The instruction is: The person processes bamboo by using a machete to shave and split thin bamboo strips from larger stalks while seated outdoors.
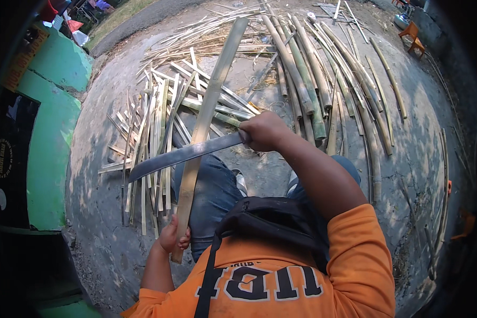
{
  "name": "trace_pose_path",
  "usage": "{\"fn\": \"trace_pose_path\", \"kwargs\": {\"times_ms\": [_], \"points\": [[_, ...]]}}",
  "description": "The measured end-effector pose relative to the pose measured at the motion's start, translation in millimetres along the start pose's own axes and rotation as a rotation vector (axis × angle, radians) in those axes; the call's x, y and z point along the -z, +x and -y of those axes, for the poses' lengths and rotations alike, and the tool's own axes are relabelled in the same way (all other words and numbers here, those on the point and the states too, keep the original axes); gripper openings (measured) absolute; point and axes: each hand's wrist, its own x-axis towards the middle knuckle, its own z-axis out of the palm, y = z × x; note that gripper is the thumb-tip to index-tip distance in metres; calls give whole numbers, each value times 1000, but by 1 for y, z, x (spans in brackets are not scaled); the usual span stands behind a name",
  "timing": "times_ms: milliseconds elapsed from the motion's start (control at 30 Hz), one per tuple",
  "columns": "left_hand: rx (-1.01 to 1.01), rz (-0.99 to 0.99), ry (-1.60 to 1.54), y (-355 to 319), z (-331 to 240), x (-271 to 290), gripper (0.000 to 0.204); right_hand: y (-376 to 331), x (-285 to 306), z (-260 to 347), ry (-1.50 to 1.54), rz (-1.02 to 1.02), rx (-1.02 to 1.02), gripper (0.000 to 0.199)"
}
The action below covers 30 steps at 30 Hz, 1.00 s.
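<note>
A person in an orange shirt holds a long bamboo slat (206, 114) slanting away over the concrete ground (100, 222), the left hand (173, 236) closed in a grip around its near end. The right hand (264, 131) is clenched on the handle of a long machete (183, 155), whose blade lies across the slat; the handle itself is hidden inside the fist. Split strips (153, 138) are heaped to the left, whole bamboo poles (312, 90) beyond. A black bag (273, 220) and jeans cover the lap, hiding the slat's lower edge.
</note>
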Motion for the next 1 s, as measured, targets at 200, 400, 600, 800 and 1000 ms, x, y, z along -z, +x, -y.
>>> {"fn": "trace_pose_path", "kwargs": {"times_ms": [200, 400, 600, 800, 1000], "points": [[41, 18, 0, -1, -8, -3, 85, -14, 18, -56, 164, -146, -554, 21], [43, 36, -4, 0, -8, -3, 85, -13, 18, -15, -22, -35, -119, 13], [30, 16, -7, 0, -4, 2, 86, 1, 7, 10, -80, 123, 147, 16], [39, 42, 25, 0, -13, -6, 86, -12, -5, -85, 470, -53, -595, 32], [32, 48, -9, 3, -5, 2, 85, -16, 14, -49, 370, -166, -383, 31]]}}
